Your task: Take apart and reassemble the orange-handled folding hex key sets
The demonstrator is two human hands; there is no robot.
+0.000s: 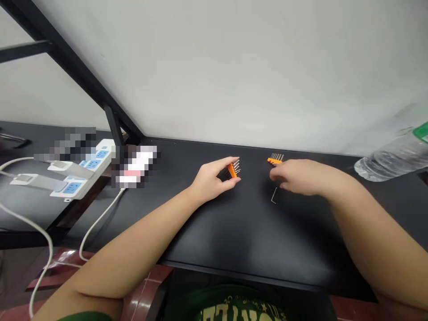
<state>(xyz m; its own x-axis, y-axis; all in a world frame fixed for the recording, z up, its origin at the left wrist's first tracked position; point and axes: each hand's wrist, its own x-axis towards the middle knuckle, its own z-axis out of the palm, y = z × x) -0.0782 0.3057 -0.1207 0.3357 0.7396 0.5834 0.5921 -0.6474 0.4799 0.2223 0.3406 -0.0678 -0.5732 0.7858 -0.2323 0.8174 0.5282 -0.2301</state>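
Observation:
My left hand [214,179] grips an orange hex key holder [232,170] between thumb and fingers. Several metal hex keys stick out of its right side. My right hand [299,177] is over the black table, its fingers curled with the tips pointing down and left. What they hold, if anything, is hidden. Just below those fingertips is a thin L-shaped hex key [273,197]; I cannot tell whether it touches them. A second orange holder [274,160] with several hex keys lies right behind my right fingers, partly covered by them.
A clear plastic bottle [391,162] lies at the far right. To the left are a phone [137,165] with a white cable [100,218] and a white power strip [85,174] with plugs. A black frame bar [76,76] slants down to the table [234,232] by the wall.

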